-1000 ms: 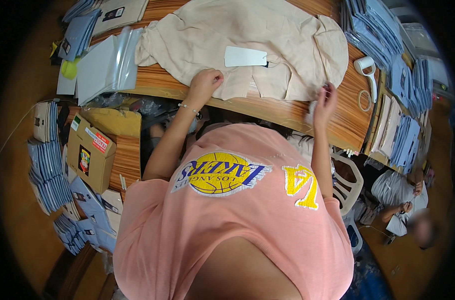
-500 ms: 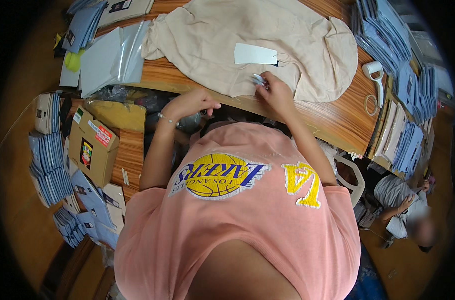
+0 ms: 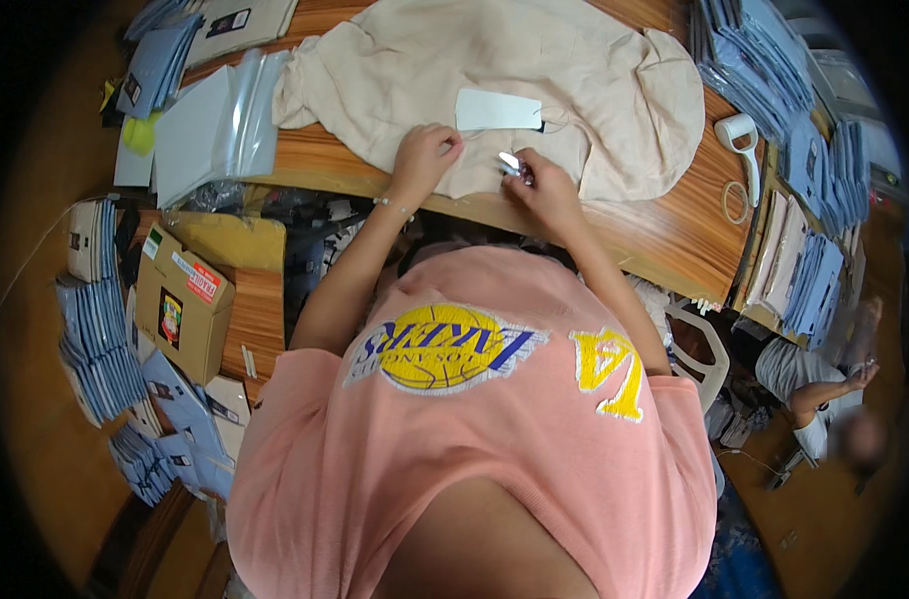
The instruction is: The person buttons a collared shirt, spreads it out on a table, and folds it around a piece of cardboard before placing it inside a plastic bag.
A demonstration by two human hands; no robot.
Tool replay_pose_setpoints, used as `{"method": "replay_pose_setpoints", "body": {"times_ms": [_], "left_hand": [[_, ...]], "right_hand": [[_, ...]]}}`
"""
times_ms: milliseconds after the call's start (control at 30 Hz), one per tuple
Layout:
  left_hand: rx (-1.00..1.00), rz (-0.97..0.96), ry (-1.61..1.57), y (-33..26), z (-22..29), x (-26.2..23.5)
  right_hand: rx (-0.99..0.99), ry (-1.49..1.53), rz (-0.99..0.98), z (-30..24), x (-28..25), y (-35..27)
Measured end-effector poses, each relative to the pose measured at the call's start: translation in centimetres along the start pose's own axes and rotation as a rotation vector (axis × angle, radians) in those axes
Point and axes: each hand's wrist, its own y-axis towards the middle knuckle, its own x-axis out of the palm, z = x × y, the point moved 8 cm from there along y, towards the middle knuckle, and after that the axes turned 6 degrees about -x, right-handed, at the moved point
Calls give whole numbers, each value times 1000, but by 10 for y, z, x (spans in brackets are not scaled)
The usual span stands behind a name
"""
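A beige cloth garment [image 3: 574,60] lies spread and wrinkled over the wooden table in front of me. On it rests a white hang tag [image 3: 498,110], with a thin string loop at its right end. My right hand [image 3: 549,190] is closed around small thread snips [image 3: 510,162], whose shiny metal end points up and left over the garment's near edge. My left hand [image 3: 426,160], with a beaded bracelet at the wrist, is over the garment's near left part. Its thumb and fingers come together in a pinch; whatever is between them is too small to make out.
Clear plastic bags [image 3: 215,130] lie at the table's left. Stacks of bagged blue garments [image 3: 754,60] stand at the right, beside a white handheld device [image 3: 740,140] and a rubber band [image 3: 735,203]. A cardboard box [image 3: 183,299] stands at left. Another person [image 3: 814,389] sits at right.
My left hand has moved up and right from the table's near edge onto the garment, its fingers now pinched. My right hand keeps the snips in nearly the same place.
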Motion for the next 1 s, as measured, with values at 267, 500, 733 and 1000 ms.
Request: {"method": "replay_pose_setpoints", "body": {"times_ms": [267, 500, 733, 1000], "left_hand": [[-202, -101, -243, -12, -14, -3], [-337, -153, -438, -22, -36, 4], [-283, -92, -471, -16, -42, 3], [-321, -193, -491, -10, -51, 10]], "right_hand": [[-77, -61, -34, -26, 20, 19], [-75, -203, -59, -54, 24, 36], [-81, -301, -125, -65, 32, 57], [-27, -429, -226, -69, 38, 70]]}}
